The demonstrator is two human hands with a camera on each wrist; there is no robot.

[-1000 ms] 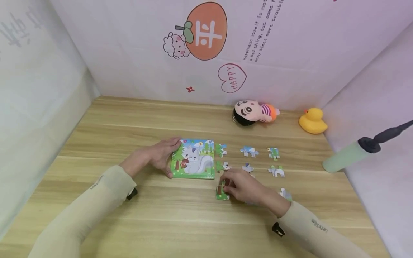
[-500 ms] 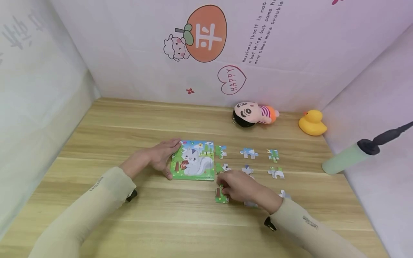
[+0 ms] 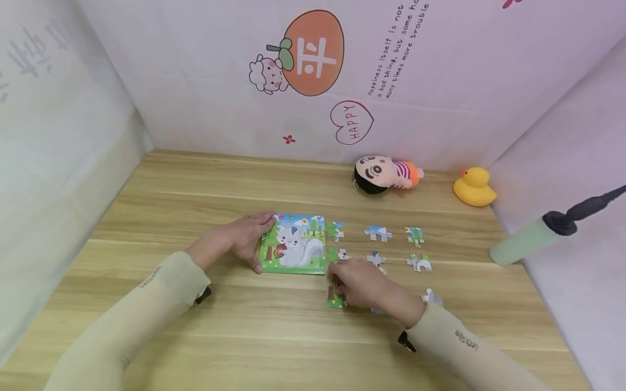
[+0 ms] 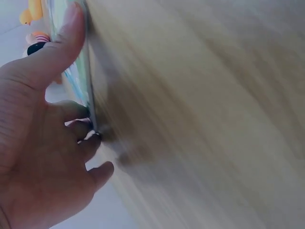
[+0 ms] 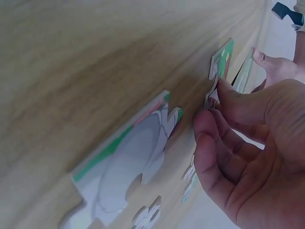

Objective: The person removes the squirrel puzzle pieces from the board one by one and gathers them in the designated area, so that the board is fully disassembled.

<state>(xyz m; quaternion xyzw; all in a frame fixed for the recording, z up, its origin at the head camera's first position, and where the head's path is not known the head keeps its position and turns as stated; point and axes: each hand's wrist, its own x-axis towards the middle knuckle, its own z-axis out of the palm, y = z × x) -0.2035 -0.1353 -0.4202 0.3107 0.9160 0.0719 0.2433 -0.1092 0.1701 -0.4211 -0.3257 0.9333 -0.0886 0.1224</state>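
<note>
A square picture puzzle board with a grey squirrel lies flat on the table. My left hand holds it by its left side, thumb at the near corner and fingers at the far corner. To the right of the board, my right hand pinches a green and brown puzzle piece low on the table between thumb and fingers; the fingers hide part of it. Other loose pieces lie in rows around this hand, among them a blue one, a white and grey one and a grey-tailed piece.
Along the back wall lie a doll in a striped top and a yellow rubber duck. A pale green cylinder with a black top leans at the right edge. White printed sheets wall the table at the back and sides.
My right hand has shifted slightly left and stays low at the green and brown piece. My left hand and the board look unmoved.
</note>
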